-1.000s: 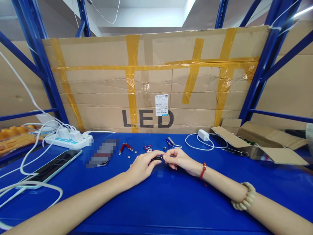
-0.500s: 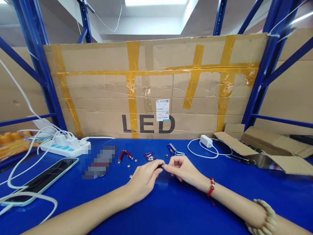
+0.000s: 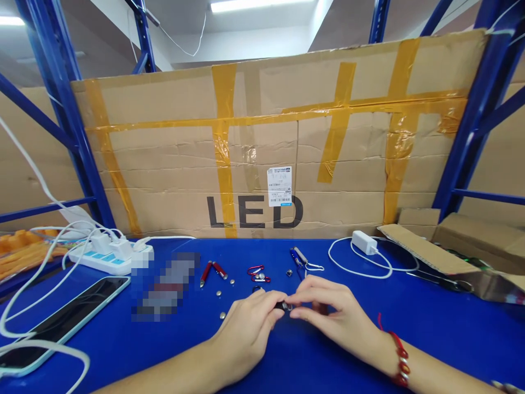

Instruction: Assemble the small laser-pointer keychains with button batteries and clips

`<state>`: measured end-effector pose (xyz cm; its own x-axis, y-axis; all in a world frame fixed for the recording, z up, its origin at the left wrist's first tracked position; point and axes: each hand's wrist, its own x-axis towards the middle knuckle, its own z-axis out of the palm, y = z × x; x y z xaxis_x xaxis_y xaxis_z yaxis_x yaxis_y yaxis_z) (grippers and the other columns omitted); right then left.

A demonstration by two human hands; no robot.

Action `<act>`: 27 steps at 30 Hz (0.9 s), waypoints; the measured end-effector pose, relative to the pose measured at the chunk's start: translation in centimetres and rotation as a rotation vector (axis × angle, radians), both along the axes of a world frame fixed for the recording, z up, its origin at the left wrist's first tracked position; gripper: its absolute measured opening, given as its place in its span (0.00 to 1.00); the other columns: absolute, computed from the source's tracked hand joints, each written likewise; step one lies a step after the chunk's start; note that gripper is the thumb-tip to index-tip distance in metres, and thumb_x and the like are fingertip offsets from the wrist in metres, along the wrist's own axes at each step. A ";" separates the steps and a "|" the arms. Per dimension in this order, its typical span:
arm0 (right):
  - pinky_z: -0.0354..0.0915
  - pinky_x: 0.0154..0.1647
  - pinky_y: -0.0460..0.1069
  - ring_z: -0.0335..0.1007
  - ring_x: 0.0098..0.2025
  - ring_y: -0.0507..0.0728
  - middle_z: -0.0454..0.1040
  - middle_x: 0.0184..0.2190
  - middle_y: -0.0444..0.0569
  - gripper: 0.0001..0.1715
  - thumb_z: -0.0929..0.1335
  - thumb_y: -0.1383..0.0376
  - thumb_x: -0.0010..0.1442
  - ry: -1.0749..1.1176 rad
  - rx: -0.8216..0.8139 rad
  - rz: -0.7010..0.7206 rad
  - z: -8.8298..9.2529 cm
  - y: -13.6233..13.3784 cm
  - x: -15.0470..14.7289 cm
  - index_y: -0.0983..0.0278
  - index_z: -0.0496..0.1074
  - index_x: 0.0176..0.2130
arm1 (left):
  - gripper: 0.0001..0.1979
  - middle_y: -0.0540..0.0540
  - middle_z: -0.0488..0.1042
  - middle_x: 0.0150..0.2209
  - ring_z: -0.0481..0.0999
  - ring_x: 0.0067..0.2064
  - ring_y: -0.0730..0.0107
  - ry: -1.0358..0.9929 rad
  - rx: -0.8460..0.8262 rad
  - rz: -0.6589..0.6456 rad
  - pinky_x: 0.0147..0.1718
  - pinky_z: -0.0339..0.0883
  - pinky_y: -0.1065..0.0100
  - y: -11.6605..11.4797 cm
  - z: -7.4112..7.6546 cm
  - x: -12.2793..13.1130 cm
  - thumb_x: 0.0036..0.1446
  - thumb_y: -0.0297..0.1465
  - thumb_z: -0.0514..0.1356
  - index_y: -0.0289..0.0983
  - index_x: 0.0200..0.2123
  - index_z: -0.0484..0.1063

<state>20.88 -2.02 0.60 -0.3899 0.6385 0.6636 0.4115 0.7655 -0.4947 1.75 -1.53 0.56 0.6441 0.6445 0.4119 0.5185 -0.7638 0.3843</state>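
Phone (image 3: 65, 323): edged the left side.
Left hand (image 3: 248, 332): was clamped on the black piece (image 3: 279, 305), which stuck out past its fingertips.
Silver end (image 3: 288, 307): showed more than a moment earlier, suggesting work centred there.
Right hand (image 3: 336, 314): thumb and forefinger had parted around it; contact couldn't be told.
Blue tabletop (image 3: 410, 323): gave elbow room before the carton (image 3: 426, 250).

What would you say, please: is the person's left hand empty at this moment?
No, the left hand holds a small black item between its thumb and fingers, with the right hand close beside it.
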 end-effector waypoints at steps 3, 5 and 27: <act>0.58 0.17 0.42 0.61 0.20 0.48 0.71 0.25 0.47 0.08 0.70 0.61 0.51 0.038 0.039 -0.048 0.0 0.0 0.1 0.62 0.76 0.33 | 0.11 0.49 0.71 0.32 0.69 0.34 0.69 -0.009 -0.021 -0.035 0.34 0.61 0.73 -0.2 0.2 0.0 0.61 0.27 0.44 0.40 0.41 0.64; 0.58 0.17 0.42 0.63 0.21 0.49 0.70 0.25 0.47 0.07 0.70 0.61 0.50 0.045 0.057 -0.067 0.0 0.0 0.2 0.61 0.77 0.30 | 0.11 0.49 0.71 0.33 0.69 0.33 0.70 -0.002 -0.041 -0.046 0.34 0.60 0.73 -0.2 0.3 0.0 0.61 0.27 0.43 0.40 0.41 0.64; 0.53 0.19 0.44 0.57 0.21 0.48 0.64 0.18 0.43 0.16 0.73 0.54 0.41 0.121 -0.403 0.012 -0.6 0.1 -0.2 0.64 0.74 0.18 | 0.04 0.51 0.69 0.28 0.68 0.27 0.72 0.016 -0.232 -0.176 0.26 0.57 0.74 -0.1 -0.2 -0.2 0.59 0.28 0.46 0.39 0.33 0.58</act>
<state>20.66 -1.92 0.02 -0.3336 0.8523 0.4030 0.3236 0.5050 -0.8002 1.56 -1.60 0.35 0.7596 0.5980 0.2559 0.3929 -0.7354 0.5521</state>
